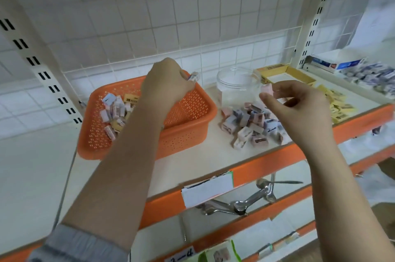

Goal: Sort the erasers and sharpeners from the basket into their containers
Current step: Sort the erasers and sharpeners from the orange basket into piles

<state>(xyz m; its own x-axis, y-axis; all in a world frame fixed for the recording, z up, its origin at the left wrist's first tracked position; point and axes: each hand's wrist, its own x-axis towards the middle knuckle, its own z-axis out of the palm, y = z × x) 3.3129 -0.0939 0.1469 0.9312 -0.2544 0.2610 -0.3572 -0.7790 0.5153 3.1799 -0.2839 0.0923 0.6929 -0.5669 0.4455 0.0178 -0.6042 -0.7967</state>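
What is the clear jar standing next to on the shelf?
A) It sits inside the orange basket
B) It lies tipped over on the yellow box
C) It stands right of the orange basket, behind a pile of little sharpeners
C: the clear jar stands upright on the shelf, right of the orange basket, with the pile of sharpeners in front.

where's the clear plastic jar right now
In the head view the clear jar stands upright on the shelf, right of the orange basket, left of the yellow box, behind the pile of sharpeners.
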